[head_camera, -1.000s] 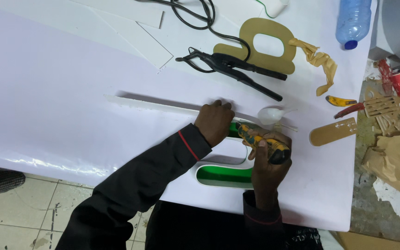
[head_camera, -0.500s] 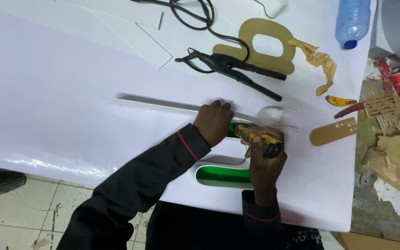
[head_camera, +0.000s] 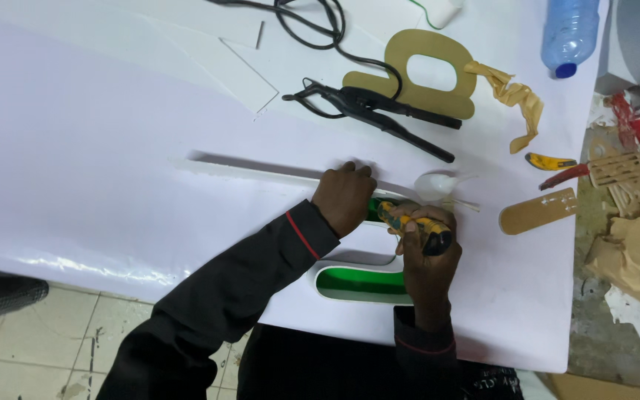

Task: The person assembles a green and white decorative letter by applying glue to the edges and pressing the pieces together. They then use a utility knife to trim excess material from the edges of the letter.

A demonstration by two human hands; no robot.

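White sheet point(head_camera: 112, 148) covers the surface, with a long white strip point(head_camera: 261, 172) lying on it, its long axis running left to right. Left hand point(head_camera: 344, 196) presses down with curled fingers on the strip's right end, just above a green cut-out point(head_camera: 357, 283). Directly to the right, touching distance, right hand point(head_camera: 425, 248) is closed in a fist around a yellow utility knife point(head_camera: 409, 222); the knife points up-left toward the left hand, so the blade tip lies between both hands. Both forearms come from below, the left one diagonal, the right one nearly vertical. Farther right lie black pliers-like tool point(head_camera: 379, 111), tan letter shape point(head_camera: 424, 70) and plastic bottle point(head_camera: 570, 30).
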